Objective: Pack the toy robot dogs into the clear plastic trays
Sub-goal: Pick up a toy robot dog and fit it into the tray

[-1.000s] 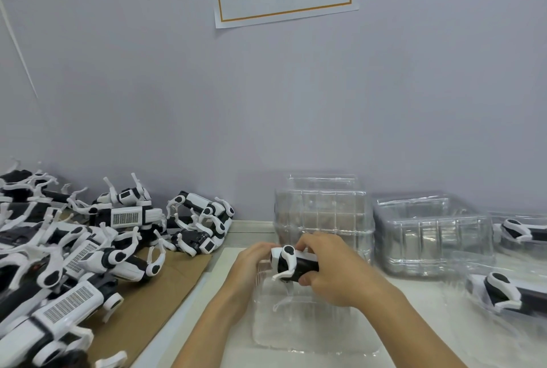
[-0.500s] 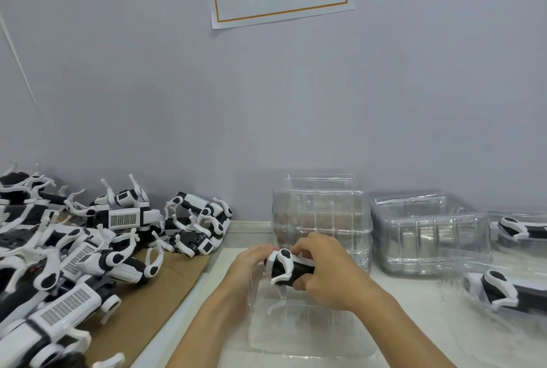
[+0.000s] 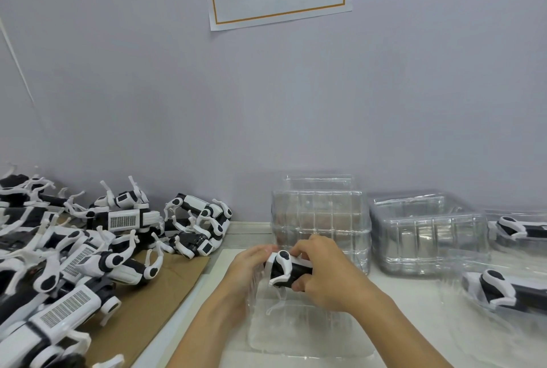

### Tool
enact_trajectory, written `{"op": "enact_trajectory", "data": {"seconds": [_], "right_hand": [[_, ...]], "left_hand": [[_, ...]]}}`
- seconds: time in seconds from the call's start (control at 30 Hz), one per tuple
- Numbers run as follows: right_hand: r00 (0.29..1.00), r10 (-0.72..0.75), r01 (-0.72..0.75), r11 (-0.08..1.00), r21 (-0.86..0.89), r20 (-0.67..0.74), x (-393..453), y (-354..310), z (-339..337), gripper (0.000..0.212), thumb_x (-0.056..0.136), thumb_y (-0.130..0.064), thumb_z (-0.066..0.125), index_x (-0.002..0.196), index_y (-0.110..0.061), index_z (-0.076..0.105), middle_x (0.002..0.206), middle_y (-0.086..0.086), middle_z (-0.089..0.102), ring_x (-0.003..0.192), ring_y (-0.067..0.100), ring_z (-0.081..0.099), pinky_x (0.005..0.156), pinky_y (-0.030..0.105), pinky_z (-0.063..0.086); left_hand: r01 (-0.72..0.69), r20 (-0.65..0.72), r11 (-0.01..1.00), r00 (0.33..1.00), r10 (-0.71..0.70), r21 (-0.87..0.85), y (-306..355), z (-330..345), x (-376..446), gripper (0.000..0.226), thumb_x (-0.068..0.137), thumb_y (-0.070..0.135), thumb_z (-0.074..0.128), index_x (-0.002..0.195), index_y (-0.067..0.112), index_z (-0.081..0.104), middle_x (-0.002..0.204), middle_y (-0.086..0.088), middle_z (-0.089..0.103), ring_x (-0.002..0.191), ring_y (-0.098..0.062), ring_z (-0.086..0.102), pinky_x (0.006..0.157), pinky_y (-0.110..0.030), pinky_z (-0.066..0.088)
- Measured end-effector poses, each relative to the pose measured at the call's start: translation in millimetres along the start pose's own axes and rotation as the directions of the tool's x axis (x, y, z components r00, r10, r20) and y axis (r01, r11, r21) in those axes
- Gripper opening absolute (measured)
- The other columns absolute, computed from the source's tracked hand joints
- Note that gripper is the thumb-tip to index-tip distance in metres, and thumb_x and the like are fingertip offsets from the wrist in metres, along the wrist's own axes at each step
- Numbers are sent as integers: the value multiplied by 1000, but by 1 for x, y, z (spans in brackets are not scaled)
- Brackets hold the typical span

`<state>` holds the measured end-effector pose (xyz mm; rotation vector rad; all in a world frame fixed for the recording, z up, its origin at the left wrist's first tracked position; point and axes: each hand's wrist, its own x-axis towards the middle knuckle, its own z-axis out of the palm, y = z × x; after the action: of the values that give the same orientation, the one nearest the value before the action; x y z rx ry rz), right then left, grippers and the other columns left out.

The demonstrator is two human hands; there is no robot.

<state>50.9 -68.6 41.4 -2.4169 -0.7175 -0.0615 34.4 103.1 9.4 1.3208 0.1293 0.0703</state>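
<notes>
Toy robot dog (image 3: 288, 268) sits between both hands, held just above the near end of a clear plastic tray (image 3: 307, 335) on the white table (image 3: 414, 338). Right hand (image 3: 328, 276) grips its black body from the right, fingers curled over the top, thumb underneath. Left hand (image 3: 248, 264) holds the left end; its fingertips are hidden behind the dog, so the exact grip is unclear. The dog is black and white, a white leg with a black round joint facing the camera. Loose dogs are piled (image 3: 74, 249) on cardboard (image 3: 165, 290) at left. Empty tray stacks (image 3: 321, 219) stand behind the hands; packed dogs (image 3: 503, 287) in trays lie at right.
</notes>
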Motion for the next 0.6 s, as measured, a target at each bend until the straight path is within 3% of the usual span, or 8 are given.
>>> {"op": "enact_trajectory", "data": {"seconds": [0.17, 0.3, 0.4, 0.6], "right_hand": [[1000, 9, -9, 1000, -14, 12, 0, 1, 1, 42, 83, -24, 77, 122, -27, 60, 114, -6, 46, 113, 20, 46, 97, 35, 45], [1000, 14, -14, 1000, -11, 16, 1, 1, 2, 42, 83, -24, 77, 122, -26, 60, 115, -6, 45, 113, 21, 46, 97, 36, 45], [1000, 14, -14, 1000, -14, 13, 2, 1, 2, 41, 83, -24, 77, 121, -27, 61, 114, -6, 45, 113, 21, 46, 97, 36, 45], [1000, 23, -23, 1000, 4, 17, 1, 0, 2, 38, 80, -17, 80, 114, -26, 66, 111, -8, 50, 105, 20, 53, 89, 36, 52]], "left_hand": [[5, -7, 1000, 1000, -5, 22, 1, -4, 4, 22, 99, 10, 54, 99, 6, 76, 97, -21, 74, 80, -29, 72, 60, -37, 59], [9, -20, 1000, 1000, -9, 10, 0, -5, 6, 24, 99, 8, 54, 93, 9, 77, 94, -19, 75, 79, -27, 74, 60, -35, 58], [20, -28, 1000, 999, -20, -12, -1, -5, 7, 20, 98, 6, 55, 99, 5, 74, 95, -19, 75, 79, -27, 73, 60, -35, 58], [42, -54, 998, 998, -39, 50, -2, -4, 10, 30, 90, -13, 51, 104, 2, 73, 101, -18, 75, 82, -27, 72, 69, -36, 59]]}}
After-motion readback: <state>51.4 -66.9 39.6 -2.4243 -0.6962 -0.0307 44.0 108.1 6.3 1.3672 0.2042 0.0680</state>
